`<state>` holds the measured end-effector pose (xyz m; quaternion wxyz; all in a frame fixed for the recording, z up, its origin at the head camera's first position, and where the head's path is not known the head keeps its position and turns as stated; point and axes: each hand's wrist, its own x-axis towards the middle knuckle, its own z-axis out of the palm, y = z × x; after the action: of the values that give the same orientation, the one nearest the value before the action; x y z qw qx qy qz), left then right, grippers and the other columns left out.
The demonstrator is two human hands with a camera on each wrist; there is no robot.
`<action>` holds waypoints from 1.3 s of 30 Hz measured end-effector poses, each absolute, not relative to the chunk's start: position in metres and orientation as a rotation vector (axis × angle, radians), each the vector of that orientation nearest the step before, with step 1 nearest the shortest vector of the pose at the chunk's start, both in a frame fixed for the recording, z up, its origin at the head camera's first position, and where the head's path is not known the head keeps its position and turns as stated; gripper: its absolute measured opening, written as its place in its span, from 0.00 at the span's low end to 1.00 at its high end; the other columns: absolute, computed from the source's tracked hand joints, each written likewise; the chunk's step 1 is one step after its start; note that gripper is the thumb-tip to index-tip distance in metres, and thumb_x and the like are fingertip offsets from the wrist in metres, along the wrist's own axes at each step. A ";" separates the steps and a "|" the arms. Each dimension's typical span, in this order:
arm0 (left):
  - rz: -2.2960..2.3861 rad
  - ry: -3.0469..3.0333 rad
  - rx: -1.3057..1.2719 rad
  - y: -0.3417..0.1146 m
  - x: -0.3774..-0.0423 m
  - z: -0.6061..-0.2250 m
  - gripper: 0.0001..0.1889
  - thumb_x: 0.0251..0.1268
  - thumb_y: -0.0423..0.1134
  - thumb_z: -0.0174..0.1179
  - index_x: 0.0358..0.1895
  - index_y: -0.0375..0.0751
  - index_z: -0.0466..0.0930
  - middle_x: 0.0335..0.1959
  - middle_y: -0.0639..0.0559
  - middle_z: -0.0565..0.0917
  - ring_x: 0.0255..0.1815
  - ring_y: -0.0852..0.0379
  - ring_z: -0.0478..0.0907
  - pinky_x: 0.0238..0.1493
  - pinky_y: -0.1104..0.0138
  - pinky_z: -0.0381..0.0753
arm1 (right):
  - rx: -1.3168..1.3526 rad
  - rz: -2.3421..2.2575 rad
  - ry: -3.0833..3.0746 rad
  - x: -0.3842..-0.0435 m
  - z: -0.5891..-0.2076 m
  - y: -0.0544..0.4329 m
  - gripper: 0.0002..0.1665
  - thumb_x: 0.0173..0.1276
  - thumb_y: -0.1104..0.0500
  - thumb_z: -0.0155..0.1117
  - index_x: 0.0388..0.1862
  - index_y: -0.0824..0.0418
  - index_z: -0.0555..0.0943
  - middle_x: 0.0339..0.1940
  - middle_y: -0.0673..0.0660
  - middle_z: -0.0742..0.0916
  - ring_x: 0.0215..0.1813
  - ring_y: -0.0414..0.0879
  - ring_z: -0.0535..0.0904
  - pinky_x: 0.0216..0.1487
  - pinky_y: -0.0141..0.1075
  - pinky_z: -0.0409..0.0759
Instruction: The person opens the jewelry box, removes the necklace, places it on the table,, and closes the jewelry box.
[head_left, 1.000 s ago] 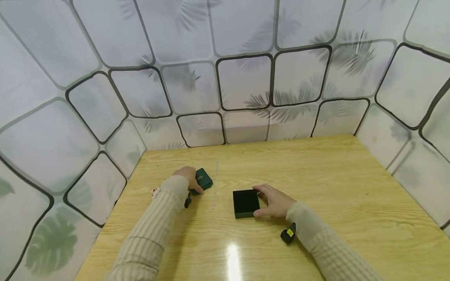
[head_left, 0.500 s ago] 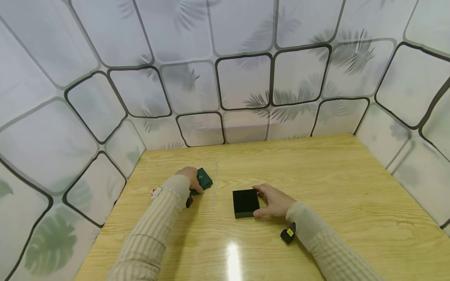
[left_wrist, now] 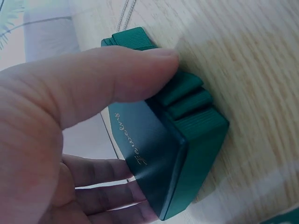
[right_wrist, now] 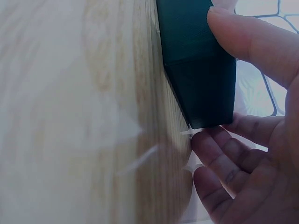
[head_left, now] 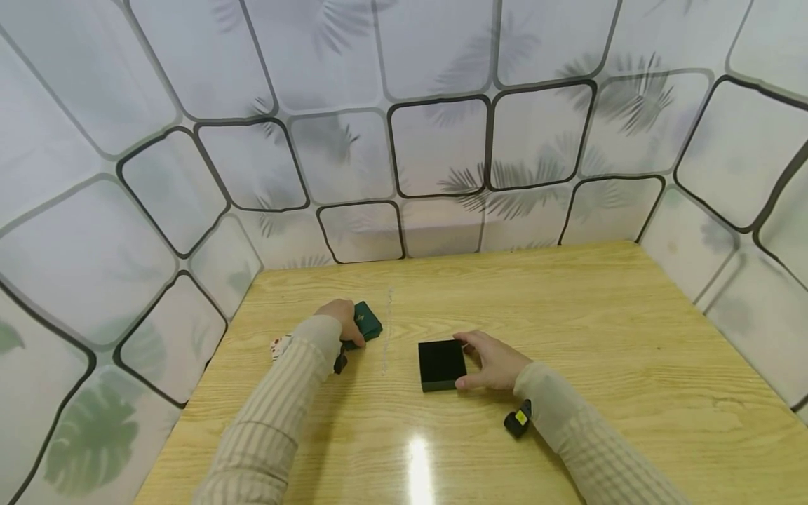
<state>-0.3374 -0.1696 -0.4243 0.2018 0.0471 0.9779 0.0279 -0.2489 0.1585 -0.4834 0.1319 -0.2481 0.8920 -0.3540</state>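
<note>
My left hand (head_left: 339, 319) holds a dark green jewelry box lid (left_wrist: 149, 154) at the left of the table. Gold script runs across its top, and a green ribbon bow (left_wrist: 187, 95) sits along its edge, under the thumb in the left wrist view. To the right stands an open square box base (head_left: 442, 363) with a black inside. My right hand (head_left: 495, 361) grips that base by its right side, thumb near and fingers far. A thin silvery chain (head_left: 387, 333) lies on the table between the two parts.
A red and white patterned thing (head_left: 278, 347) lies partly hidden behind the left sleeve. The wooden table (head_left: 568, 308) meets patterned curtain-like walls at the back and sides. Small black cameras hang at both wrists, the right one (head_left: 517, 419) with a yellow mark.
The left hand has shifted very slightly to the right at the lid. The right hand, box base and chain look unmoved.
</note>
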 end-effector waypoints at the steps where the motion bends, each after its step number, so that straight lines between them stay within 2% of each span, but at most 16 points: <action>1: 0.087 2.732 0.132 -0.170 -0.338 -0.424 0.44 0.48 0.55 0.74 0.65 0.35 0.67 0.59 0.40 0.75 0.57 0.43 0.74 0.55 0.52 0.75 | -0.722 -1.027 2.589 -0.249 -0.483 0.158 0.57 0.53 0.39 0.74 0.75 0.59 0.58 0.66 0.54 0.71 0.64 0.52 0.69 0.65 0.52 0.67; 5: 0.122 2.740 0.145 -0.172 -0.340 -0.426 0.47 0.48 0.56 0.73 0.68 0.34 0.64 0.61 0.40 0.73 0.58 0.44 0.73 0.56 0.52 0.75 | -0.734 -1.017 2.590 -0.250 -0.482 0.158 0.57 0.53 0.39 0.74 0.75 0.59 0.58 0.66 0.55 0.71 0.64 0.52 0.69 0.65 0.51 0.67; 13: 0.192 2.824 0.300 -0.167 -0.341 -0.423 0.43 0.46 0.60 0.71 0.62 0.36 0.70 0.47 0.46 0.78 0.43 0.51 0.76 0.46 0.57 0.78 | -0.756 -1.029 2.583 -0.249 -0.480 0.159 0.57 0.54 0.39 0.73 0.75 0.61 0.58 0.67 0.58 0.70 0.65 0.55 0.69 0.64 0.54 0.66; 22: 0.249 2.918 0.460 -0.154 -0.328 -0.414 0.48 0.49 0.59 0.69 0.71 0.37 0.62 0.59 0.41 0.73 0.52 0.47 0.74 0.53 0.54 0.75 | -0.732 -1.028 2.588 -0.248 -0.481 0.158 0.58 0.53 0.38 0.73 0.75 0.60 0.58 0.67 0.56 0.71 0.64 0.54 0.69 0.65 0.52 0.66; 32: 0.423 2.953 0.601 -0.138 -0.310 -0.408 0.49 0.48 0.58 0.71 0.72 0.38 0.60 0.60 0.41 0.69 0.47 0.50 0.73 0.47 0.57 0.77 | -0.728 -1.009 2.611 -0.249 -0.482 0.157 0.56 0.55 0.38 0.72 0.75 0.61 0.58 0.66 0.57 0.71 0.64 0.54 0.70 0.64 0.53 0.67; 39: 0.537 2.922 0.725 -0.125 -0.299 -0.410 0.50 0.47 0.55 0.72 0.73 0.42 0.58 0.60 0.44 0.67 0.46 0.53 0.71 0.44 0.61 0.77 | -0.733 -1.020 2.608 -0.249 -0.481 0.157 0.56 0.56 0.39 0.72 0.75 0.62 0.58 0.66 0.58 0.72 0.64 0.55 0.70 0.64 0.54 0.67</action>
<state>-0.2988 -0.1255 -0.4096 0.0417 0.2368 0.9547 0.1756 -0.2492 0.1567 -0.4814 0.1232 -0.2511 0.8941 -0.3497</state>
